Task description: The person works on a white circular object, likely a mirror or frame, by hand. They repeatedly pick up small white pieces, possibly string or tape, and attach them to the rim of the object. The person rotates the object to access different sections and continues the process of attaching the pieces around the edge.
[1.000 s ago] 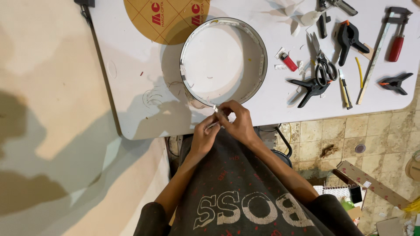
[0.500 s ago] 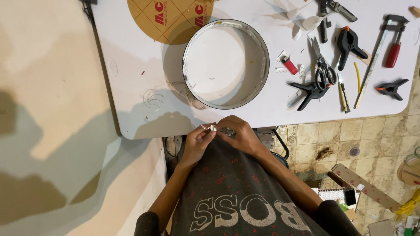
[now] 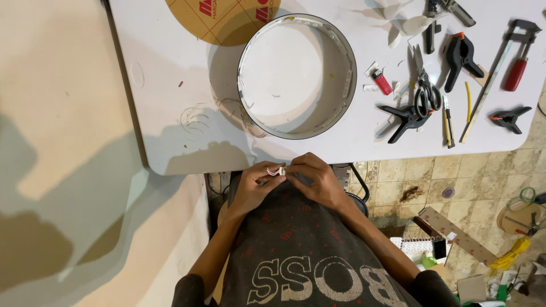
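Note:
My left hand (image 3: 254,186) and my right hand (image 3: 316,179) meet just below the near edge of the white table (image 3: 170,113), over my lap. Together they pinch a small white connector piece (image 3: 277,170) with thin wires, held between the fingertips of both hands. Right above them on the table stands a round metal ring frame (image 3: 297,75) with a white inside and a strip running along its inner wall.
A brown round disc (image 3: 227,20) lies at the table's far edge. To the right lie black spring clamps (image 3: 462,54), scissors (image 3: 424,91), a red lighter (image 3: 382,82), a red-handled bar clamp (image 3: 509,62) and a knife (image 3: 447,119). Clutter covers the tiled floor at right.
My hands have drawn back from the ring's edge toward my lap, still holding the small connector piece. The view has shifted slightly.

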